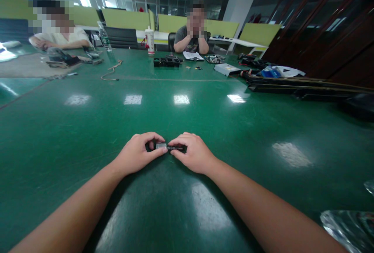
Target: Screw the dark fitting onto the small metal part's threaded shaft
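Observation:
Low over the green table [163, 109], my left hand [137, 153] is closed on a small silver cylinder with a thin dark shaft [161, 146]. Its thumb lies along the near side and its fingers curl round the far side. From the other end, my right hand [194, 151] pinches around the start of the shaft with thumb and forefinger. The shaft points right, into the hollow of the right hand. The piece lies roughly level; its exact kind cannot be made out.
A black case [166, 62], a white bottle [150, 41] and a clipboard [193, 56] stand or lie at the far side. A grey box [227, 69] and long dark bars [280, 83] lie right. Clear plastic [347, 225] is near right. Two people sit across.

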### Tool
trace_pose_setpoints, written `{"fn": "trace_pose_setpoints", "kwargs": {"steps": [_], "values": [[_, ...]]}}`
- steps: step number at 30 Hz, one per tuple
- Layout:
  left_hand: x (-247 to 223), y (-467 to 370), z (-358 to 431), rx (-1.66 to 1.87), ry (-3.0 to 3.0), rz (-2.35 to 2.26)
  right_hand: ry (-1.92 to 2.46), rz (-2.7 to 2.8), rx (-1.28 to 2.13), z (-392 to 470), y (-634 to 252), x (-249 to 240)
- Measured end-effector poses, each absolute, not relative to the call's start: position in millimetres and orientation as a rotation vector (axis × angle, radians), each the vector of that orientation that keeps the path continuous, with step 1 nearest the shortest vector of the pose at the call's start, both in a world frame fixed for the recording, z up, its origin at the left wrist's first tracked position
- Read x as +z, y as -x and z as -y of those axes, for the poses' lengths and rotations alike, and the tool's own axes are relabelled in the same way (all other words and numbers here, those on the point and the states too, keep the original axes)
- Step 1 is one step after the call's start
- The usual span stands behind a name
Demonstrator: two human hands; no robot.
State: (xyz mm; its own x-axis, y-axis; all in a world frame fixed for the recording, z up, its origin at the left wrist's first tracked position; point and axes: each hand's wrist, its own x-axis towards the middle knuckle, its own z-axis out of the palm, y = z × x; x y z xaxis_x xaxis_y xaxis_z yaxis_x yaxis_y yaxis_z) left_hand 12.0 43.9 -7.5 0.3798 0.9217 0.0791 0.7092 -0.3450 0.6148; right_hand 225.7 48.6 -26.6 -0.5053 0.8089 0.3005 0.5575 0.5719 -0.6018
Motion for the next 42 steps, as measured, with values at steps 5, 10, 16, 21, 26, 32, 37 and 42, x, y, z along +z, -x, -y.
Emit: {"fn": "trace_pose_setpoints", "kwargs": {"steps": [5, 10, 16, 21, 26, 32, 37, 42], "values": [[-8.0, -11.4, -43.3, 0.583, -2.212, -1.383, 1.097, 2.255, 0.584, -48.0, -225.8, -25.6], [-7.6, -11.9, -43.1, 0.566, -2.211, -1.394, 1.105, 2.254, 0.593, -48.3, -225.7, -25.2], [-6.9, -11.7, -43.0, 0.569, -2.207, -1.396, 1.085, 2.25, 0.594, -48.2, -225.9, -26.3], [-7.1, -12.2, -43.4, 0.565, -2.216, -1.399, 1.084, 2.257, 0.592, -48.2, -225.9, -26.3], [-6.7, -12.2, -42.6, 0.57, -2.225, -1.392, 1.09, 2.267, 0.601, -48.4, -225.9, -25.5], [-6.0, -12.5, -42.3, 0.577, -2.222, -1.384, 1.105, 2.271, 0.603, -47.5, -225.9, -23.4], [-6.3, -12.6, -42.4, 0.574, -2.223, -1.395, 1.111, 2.257, 0.606, -47.5, -225.9, -23.2], [-5.6, -13.4, -42.0, 0.568, -2.218, -1.397, 1.115, 2.243, 0.602, -47.7, -225.9, -23.7]]}}
